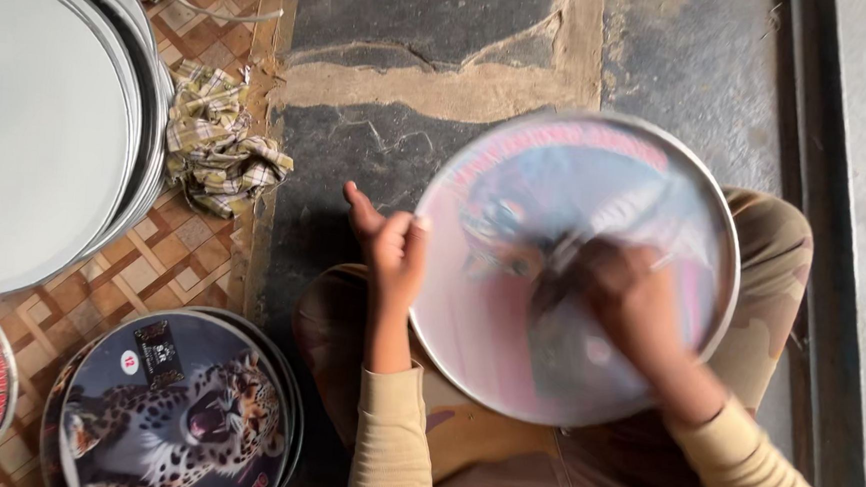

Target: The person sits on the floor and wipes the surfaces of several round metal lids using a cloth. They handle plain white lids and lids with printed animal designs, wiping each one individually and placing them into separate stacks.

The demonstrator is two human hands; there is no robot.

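- Fingers (pixel 406 234) of your left hand (pixel 392 256) are gripping the round printed tray (pixel 508 328) at its left rim, over your lap.
- Your right hand (pixel 630 301) is blurring across its face; its grasp is unreadable.
- Stacked leopard-print trays (pixel 177 408) are lying finished-looking; plain steel ones (pixel 44 129) are waiting.

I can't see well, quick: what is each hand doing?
Left hand: closed, gripping the rim of the round metal plate.
Right hand: blurred on the plate; grip cannot be told.
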